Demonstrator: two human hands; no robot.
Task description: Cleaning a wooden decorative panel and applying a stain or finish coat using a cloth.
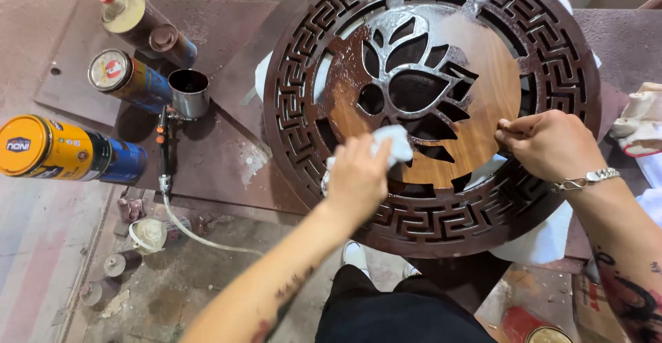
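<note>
**Wet stain being wiped on a carved round panel**

The person is leaning over a round wooden panel lying flat on the counter, its rim cut through in a key-fret pattern and its middle pierced with a lotus flower. The left hand is clenching a wadded white cloth and pressing it onto the near-left part of the centre disc, just below the lotus cutout. The right hand, wearing a metal bracelet at the wrist, is closed in a pinch on the right edge of the centre disc; what its fingertips are holding cannot be made out.

The far-left part of the disc is shining wet and dark, while the right part is looking matte and paler. To the left on the counter, three spray cans are lying on their sides beside a spray gun with an open metal cup. More white cloth is bunching at the far right edge of the view.

Judging from this, the main risk is uneven colour: wet stain may be pooling in the cutouts and along the fret openings, drying into dark lines. The cloth could also be snagging on the sharp lotus points, or shedding lint into the tacky surface. The cans, lying loose, could roll.
</note>
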